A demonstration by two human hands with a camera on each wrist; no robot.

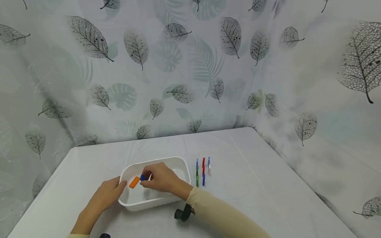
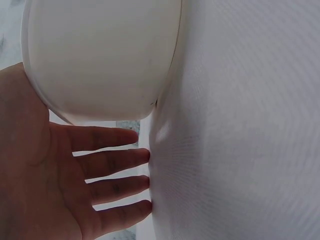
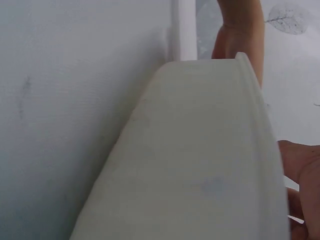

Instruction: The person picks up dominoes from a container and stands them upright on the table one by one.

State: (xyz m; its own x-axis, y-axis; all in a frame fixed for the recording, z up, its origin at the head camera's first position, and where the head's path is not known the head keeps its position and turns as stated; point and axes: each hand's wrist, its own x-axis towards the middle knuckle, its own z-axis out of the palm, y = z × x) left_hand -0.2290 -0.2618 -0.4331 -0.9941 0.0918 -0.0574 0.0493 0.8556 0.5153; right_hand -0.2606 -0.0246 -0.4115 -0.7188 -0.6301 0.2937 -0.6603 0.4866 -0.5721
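Observation:
A white plastic tub (image 1: 135,207) stands on the table with an orange rectangular block (image 1: 134,182) lying flat on its floor. Inside it, my right hand (image 1: 160,177) pinches a blue block (image 1: 143,178) between thumb and fingertips, just right of the orange one. Most of the blue block is hidden by the fingers. My left hand (image 1: 109,192) rests at the tub's left end, thumb over the rim. In the left wrist view, that hand's fingers (image 2: 117,162) are straight and spread below the tub's outer wall (image 2: 102,60). The right wrist view mostly shows the tub's side (image 3: 200,150).
To the right of the tub, several thin blocks stand in short rows, among them a red block (image 1: 203,162), a green block (image 1: 197,180), a blue block (image 1: 203,179) and a white block (image 1: 209,170). A leaf-patterned curtain (image 1: 178,66) surrounds the white table (image 1: 253,185).

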